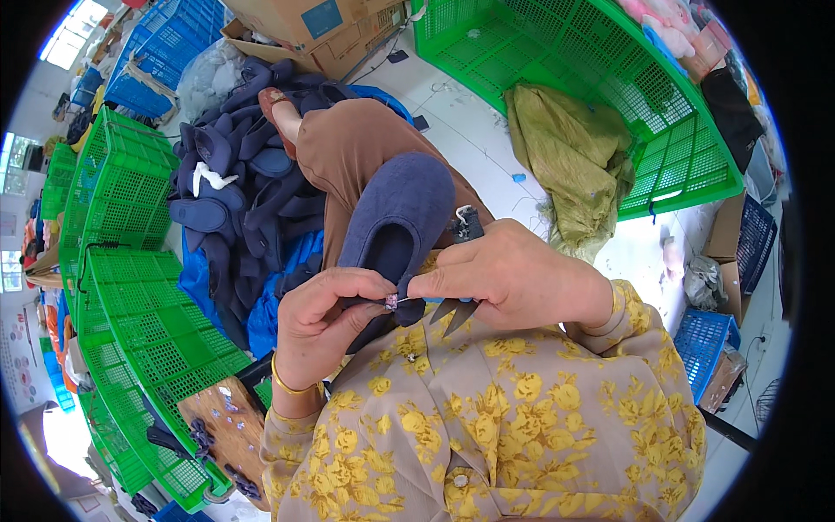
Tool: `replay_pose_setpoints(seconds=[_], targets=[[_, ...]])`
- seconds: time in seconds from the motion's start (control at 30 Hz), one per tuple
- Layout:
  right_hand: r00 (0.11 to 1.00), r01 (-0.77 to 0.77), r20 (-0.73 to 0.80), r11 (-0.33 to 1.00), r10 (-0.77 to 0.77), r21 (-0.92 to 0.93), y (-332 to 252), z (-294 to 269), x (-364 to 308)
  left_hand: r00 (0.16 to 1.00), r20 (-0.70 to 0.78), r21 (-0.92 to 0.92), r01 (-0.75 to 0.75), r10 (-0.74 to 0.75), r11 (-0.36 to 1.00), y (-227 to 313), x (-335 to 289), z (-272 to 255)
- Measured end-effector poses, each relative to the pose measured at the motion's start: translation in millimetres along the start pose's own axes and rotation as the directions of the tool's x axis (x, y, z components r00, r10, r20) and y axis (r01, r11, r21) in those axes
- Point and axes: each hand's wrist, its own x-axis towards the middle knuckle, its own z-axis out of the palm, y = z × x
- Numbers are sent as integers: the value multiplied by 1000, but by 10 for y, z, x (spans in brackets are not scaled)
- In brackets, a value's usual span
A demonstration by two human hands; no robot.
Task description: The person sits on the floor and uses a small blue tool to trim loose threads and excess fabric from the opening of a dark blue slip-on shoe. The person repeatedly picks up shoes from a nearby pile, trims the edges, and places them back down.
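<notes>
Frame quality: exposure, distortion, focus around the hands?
Head view: upper-left window blown out; head view: upper-right green crate has bent edges; head view: navy slipper has a shadowed opening; head view: left hand and right hand look fairly sharp.

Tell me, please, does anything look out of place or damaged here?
A crumpled white piece lies on the heap of dark blue slippers, odd for its contrasting colour. A small blue scrap lies loose on the pale floor, like litter. The slipper being worked on shows no clear damage.
</notes>
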Motion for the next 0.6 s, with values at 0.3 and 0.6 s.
replay_pose_setpoints(seconds=[0.3,0.6], targets=[[999,-15,31,1000,15,-12,-14,-19,5,999,35,11,15,-15,1000,8,-6,-9],[999,-10,45,1000,10,13,-9,-5,13,998,19,-76,56,-55,996,-9,-14,12]])
